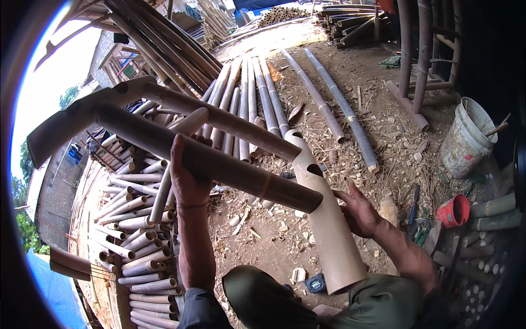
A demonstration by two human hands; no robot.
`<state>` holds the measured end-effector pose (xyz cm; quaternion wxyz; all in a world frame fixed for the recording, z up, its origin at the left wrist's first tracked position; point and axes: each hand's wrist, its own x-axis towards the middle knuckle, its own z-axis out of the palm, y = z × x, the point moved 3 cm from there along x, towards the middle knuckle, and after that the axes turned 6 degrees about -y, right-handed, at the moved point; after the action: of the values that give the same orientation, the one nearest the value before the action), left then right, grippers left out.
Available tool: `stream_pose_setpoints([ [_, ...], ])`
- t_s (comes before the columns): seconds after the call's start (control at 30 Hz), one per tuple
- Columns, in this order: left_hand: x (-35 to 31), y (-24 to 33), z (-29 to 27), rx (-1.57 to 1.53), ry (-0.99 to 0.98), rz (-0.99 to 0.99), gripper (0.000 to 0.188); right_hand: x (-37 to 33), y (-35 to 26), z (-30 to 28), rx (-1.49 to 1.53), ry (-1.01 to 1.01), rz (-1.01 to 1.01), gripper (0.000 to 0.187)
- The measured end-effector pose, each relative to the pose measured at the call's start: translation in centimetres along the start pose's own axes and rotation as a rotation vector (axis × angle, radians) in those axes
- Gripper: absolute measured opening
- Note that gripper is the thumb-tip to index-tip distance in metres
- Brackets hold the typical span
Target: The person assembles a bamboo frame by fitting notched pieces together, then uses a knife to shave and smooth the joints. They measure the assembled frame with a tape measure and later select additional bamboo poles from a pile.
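A bamboo frame slants across the view. Its two dark parallel poles join a crosswise bamboo piece at the far left. My left hand is wrapped from below around the nearer pole. A thick, pale bamboo tube with cut-outs leans against my green-trousered leg. The poles' right ends meet this tube; I cannot tell how deep they sit. An open cut-out shows between them. My right hand is beside the tube, fingers apart, fingertips against its right side and partly hidden.
Cut bamboo lengths are piled at left. Long poles lie ahead on the chip-strewn ground. A tape measure sits near my leg. At right stand a whitish bucket, a red container and a bamboo rack.
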<state>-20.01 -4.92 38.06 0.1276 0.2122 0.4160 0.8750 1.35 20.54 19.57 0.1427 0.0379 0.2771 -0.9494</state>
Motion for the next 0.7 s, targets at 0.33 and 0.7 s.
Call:
stream_pose_setpoints([
  [0.33, -7.9, -4.2, -7.6, -0.035, -0.014, 0.099, 0.046, 0.9, 5.5, -1.5, -1.024, 0.321, -0.531, 0.111],
  [0.7, -9.3, -5.0, -10.6, -0.172, 0.181, 0.213, 0.07, -3.0, -0.9, -3.2, -1.455, 0.408, -0.9, 0.117],
])
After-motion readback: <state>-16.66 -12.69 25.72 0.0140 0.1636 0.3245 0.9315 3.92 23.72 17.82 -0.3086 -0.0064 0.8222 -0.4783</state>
